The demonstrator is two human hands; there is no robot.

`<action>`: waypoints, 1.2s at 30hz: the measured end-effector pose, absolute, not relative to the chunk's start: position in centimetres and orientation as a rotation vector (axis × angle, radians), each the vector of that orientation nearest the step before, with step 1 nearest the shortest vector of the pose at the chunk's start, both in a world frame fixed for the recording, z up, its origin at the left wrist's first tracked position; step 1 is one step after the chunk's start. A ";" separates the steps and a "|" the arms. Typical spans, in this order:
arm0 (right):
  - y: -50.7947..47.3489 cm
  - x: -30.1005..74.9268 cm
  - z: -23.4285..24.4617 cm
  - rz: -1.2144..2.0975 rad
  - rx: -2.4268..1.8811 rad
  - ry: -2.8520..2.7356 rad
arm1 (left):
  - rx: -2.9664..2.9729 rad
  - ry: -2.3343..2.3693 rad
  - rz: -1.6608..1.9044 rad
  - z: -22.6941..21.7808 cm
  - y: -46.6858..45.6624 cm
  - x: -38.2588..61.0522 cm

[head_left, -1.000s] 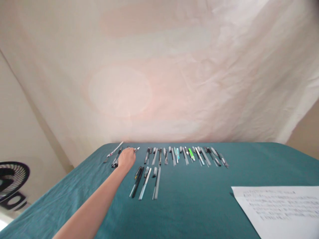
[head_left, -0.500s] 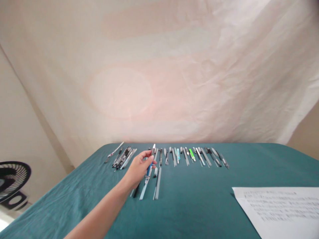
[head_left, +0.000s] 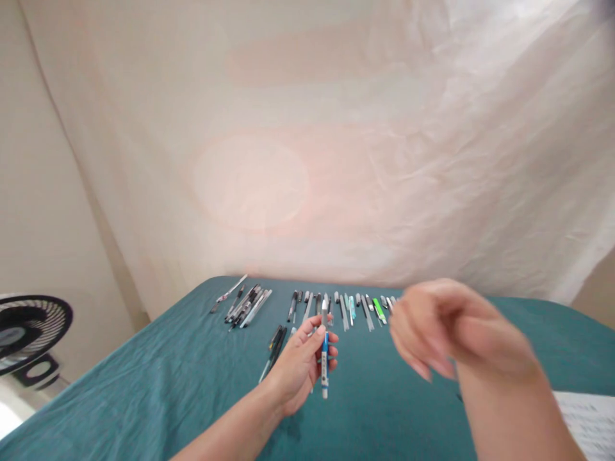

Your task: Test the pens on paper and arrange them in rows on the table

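My left hand (head_left: pixel 302 366) is closed around a blue and white pen (head_left: pixel 325 356), held upright above the teal tablecloth (head_left: pixel 158 384). My right hand (head_left: pixel 444 330) hovers to the right of it, blurred by motion, fingers curled and apart, with nothing in it that I can see. Behind the hands a row of several pens (head_left: pixel 346 306) lies along the far side of the table. A bundle of dark pens (head_left: pixel 246 303) lies at the far left. A few more pens (head_left: pixel 275 340) lie just behind my left hand.
A sheet of printed paper (head_left: pixel 589 419) lies at the table's right edge, partly hidden by my right forearm. A black fan (head_left: pixel 29 333) stands at the left beside the table. A pale cloth backdrop (head_left: pixel 336 147) hangs behind the table.
My left hand picked a blue and white pen from the near group and drew it back toward me. My right hand came into view from the right. The camera shifted slightly.
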State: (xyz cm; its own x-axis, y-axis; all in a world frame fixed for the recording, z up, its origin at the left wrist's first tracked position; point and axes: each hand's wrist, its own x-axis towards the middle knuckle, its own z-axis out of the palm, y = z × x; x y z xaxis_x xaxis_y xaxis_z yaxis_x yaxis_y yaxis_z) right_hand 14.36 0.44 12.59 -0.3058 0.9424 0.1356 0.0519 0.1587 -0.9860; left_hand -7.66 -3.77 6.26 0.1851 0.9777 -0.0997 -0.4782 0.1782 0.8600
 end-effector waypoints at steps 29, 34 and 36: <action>4.3 4.7 3.1 1.565 -0.939 -1.297 | 0.670 0.983 1.183 1.7 -3.8 -7.6; 4.2 4.7 2.7 1.658 -0.879 -1.207 | 0.526 0.919 1.144 1.9 -3.9 -7.5; 4.2 4.8 2.6 1.697 -0.845 -1.188 | 0.454 0.875 1.127 2.1 -4.1 -7.4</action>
